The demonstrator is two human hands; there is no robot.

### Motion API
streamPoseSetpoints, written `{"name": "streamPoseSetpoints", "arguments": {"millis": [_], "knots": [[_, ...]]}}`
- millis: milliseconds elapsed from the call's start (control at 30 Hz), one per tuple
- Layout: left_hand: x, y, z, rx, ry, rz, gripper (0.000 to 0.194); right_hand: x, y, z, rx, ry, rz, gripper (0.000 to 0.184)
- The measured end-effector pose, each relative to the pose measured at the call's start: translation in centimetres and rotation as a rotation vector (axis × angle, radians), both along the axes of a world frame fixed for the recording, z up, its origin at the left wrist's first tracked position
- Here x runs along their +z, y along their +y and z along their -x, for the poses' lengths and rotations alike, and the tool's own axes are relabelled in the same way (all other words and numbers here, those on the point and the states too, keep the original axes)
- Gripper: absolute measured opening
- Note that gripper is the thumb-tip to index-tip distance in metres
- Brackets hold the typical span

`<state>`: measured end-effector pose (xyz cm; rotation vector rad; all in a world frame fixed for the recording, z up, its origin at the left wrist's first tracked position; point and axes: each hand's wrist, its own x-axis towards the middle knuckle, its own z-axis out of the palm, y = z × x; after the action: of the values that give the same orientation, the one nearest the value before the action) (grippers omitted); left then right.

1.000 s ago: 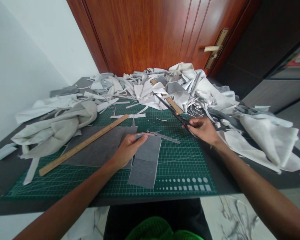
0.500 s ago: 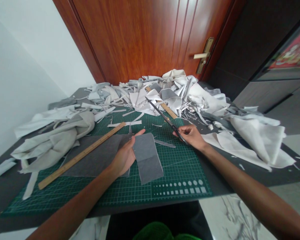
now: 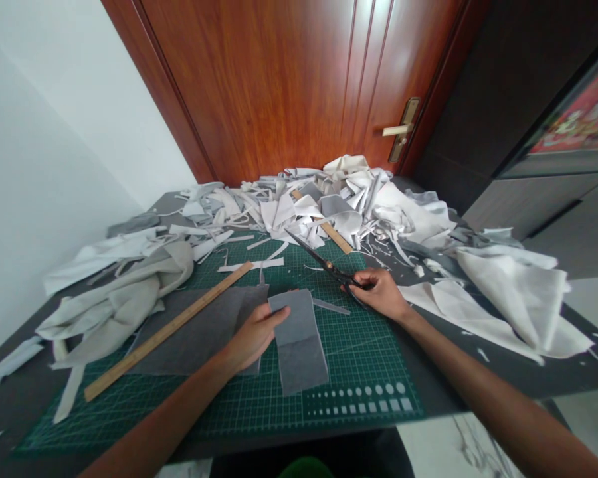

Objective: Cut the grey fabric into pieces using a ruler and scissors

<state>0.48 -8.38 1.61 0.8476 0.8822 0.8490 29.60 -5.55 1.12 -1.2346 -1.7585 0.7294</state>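
My left hand [image 3: 255, 335] pinches the upper left edge of a grey rectangular fabric piece [image 3: 301, 352], thumb on top and fingers mostly hidden beneath. A crease runs across the piece's middle. In my right hand [image 3: 381, 292] are black-handled scissors [image 3: 329, 265], their blades pointing away to the upper left, apart from the fabric. Left of the piece, a larger dark grey cloth [image 3: 194, 332] lies flat on the green cutting mat [image 3: 363, 358], with a wooden ruler [image 3: 169, 326] lying diagonally across it. A thin grey strip [image 3: 331, 306] rests just right of the held piece.
A heap of white and grey fabric scraps [image 3: 279, 212] spans the back of the table, partly covering a second wooden ruler [image 3: 336, 238]. Crumpled beige cloth [image 3: 124, 299] lies at the left, with white cloth [image 3: 513, 299] at the right. Behind stands a wooden door [image 3: 279, 86].
My left thumb has come down onto the grey piece, where it was stretched out beside it before. The scissors' handles have turned slightly in my right hand. The whole scene sits lower in view.
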Motion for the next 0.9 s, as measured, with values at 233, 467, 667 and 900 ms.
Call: {"name": "streamPoseSetpoints", "arguments": {"millis": [233, 467, 667, 900], "knots": [[0.3, 0.9, -0.1, -0.018, -0.07, 0.061, 0.041, -0.4, 0.4, -0.3, -0.133, -0.209, -0.1, 0.045], [0.7, 2.3, -0.2, -0.025, -0.121, 0.127, 0.042, -0.7, 0.8, -1.2, -0.204, -0.391, -0.225, 0.04], [0.8, 3.6, -0.2, -0.037, -0.098, 0.174, 0.046, -0.2, 0.5, -1.2, -0.218, -0.429, -0.247, 0.036], [0.3, 3.2, 0.6, -0.123, -0.061, 0.156, 0.052, -0.4, 0.4, -1.5, -0.174, -0.492, -0.223, 0.03]]}}
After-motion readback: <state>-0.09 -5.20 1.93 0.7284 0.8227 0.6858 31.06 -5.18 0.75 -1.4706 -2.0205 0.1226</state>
